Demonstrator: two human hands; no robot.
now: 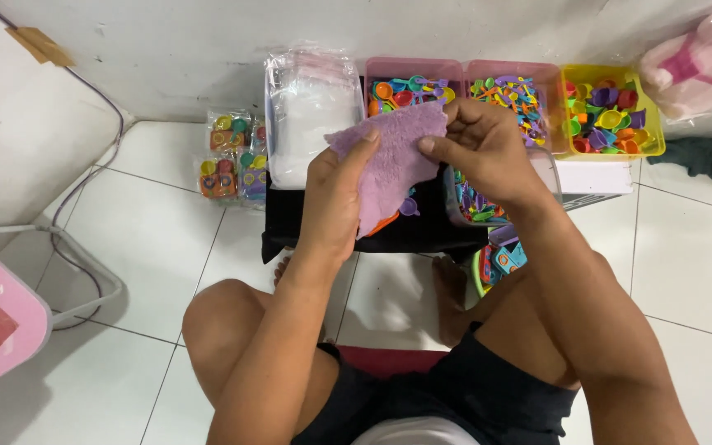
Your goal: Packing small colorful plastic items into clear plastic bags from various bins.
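Purple fuzzy cloth (393,161) is held up by both hands, above a black low table (290,218). Left hand (335,198) pinches its lower edge; right hand (480,148) pinches the top corner, fingers closed on it (likely to keep it spread flat). Pink plastic bins of bright little toys (409,86) sit behind.

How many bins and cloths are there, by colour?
Pink bins: 2
Yellow bin: 1
Purple cloth, held in both hands: 1
Total: 4
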